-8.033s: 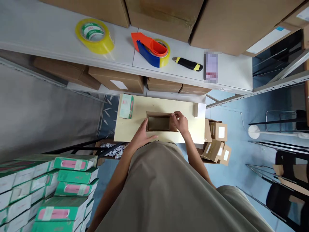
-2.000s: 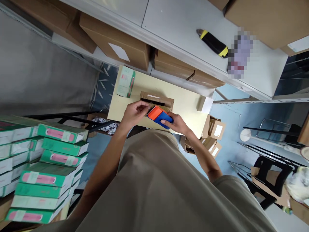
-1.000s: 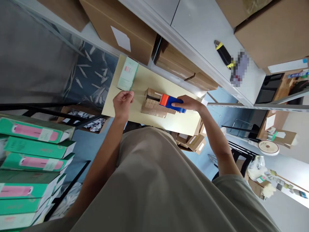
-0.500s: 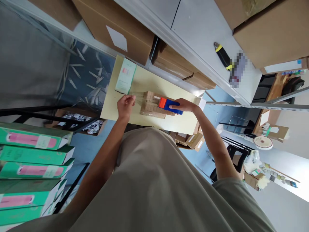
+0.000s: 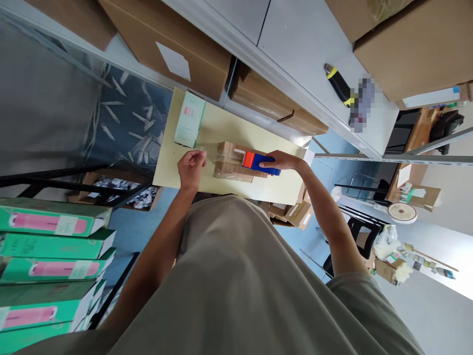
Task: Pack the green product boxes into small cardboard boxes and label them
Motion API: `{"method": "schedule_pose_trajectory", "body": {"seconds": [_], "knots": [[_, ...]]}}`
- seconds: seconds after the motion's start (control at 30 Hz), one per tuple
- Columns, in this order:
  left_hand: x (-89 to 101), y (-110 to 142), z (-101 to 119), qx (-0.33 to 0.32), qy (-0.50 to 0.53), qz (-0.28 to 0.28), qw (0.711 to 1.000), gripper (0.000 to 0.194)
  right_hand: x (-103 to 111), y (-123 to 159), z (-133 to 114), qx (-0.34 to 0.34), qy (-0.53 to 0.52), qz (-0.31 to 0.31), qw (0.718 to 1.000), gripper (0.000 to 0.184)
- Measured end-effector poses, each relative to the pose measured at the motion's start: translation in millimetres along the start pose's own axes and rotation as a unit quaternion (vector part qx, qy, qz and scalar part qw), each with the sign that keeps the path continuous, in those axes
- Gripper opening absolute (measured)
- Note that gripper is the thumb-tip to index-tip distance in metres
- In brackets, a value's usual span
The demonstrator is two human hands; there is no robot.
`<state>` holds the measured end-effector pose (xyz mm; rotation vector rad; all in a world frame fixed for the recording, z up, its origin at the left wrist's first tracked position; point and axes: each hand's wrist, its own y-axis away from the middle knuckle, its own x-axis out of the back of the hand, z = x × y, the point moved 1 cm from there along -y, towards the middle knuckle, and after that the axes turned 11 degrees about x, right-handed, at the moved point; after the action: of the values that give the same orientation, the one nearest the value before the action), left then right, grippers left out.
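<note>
A brown cardboard box lies on the pale yellow table top, its top flaps closed. My right hand grips an orange and blue tape dispenser, whose orange end rests on the box's upper face. Left of the box, my left hand has its fingers pinched together. A faint strip of clear tape runs from those fingers toward the box. Just above my left hand stands a green and white carton.
Green cartons with pink pictures are stacked at the lower left. Behind the table, a grey shelf carries a utility knife and large boxes. Open cartons sit on the floor at right, and a box of crumpled material at left.
Eight seconds ago the box was open and the dispenser lay on the shelf. Since then the flaps have closed and my hands have moved apart, dispenser at right. Over the last half second little differs.
</note>
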<state>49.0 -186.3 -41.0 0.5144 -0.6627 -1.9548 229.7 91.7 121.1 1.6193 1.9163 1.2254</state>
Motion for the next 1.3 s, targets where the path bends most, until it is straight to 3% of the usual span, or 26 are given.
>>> {"method": "schedule_pose_trajectory", "body": {"seconds": [0.2, 0.37, 0.5, 0.63, 0.77, 0.9, 1.03, 1.3], "knots": [[-6.6, -21, -19, 0.069, -0.001, 0.017, 0.997, 0.035, 0, -3, -4, -0.002, 0.026, 0.006, 1.000, 0.053], [-27.2, -32, -39, 0.146, -0.018, -0.022, 0.989, 0.036, -2, -6, -4, 0.005, 0.036, 0.010, 0.999, 0.055], [-36.4, -33, -51, 0.059, -0.107, -0.040, 0.992, 0.032, -3, -7, -1, 0.011, 0.040, 0.009, 0.999, 0.055], [-27.6, -29, -55, 0.009, -0.198, 0.007, 0.980, 0.038, -3, -11, 4, 0.025, 0.060, 0.022, 0.998, 0.052], [-32.8, -22, -38, -0.102, -0.197, 0.023, 0.975, 0.054, -4, -17, 6, 0.030, 0.066, 0.020, 0.997, 0.053], [-63.8, -19, -15, -0.200, -0.209, -0.024, 0.957, 0.074, -4, -23, 9, 0.037, 0.067, 0.015, 0.997, 0.061], [-84.3, -24, -11, -0.174, -0.236, -0.073, 0.953, 0.072, -5, -24, 13, 0.048, 0.028, -0.004, 0.998, 0.063], [-80.5, -25, -14, -0.141, -0.265, -0.050, 0.953, 0.061, -12, -26, 23, 0.096, 0.030, 0.014, 0.995, 0.060]]}}
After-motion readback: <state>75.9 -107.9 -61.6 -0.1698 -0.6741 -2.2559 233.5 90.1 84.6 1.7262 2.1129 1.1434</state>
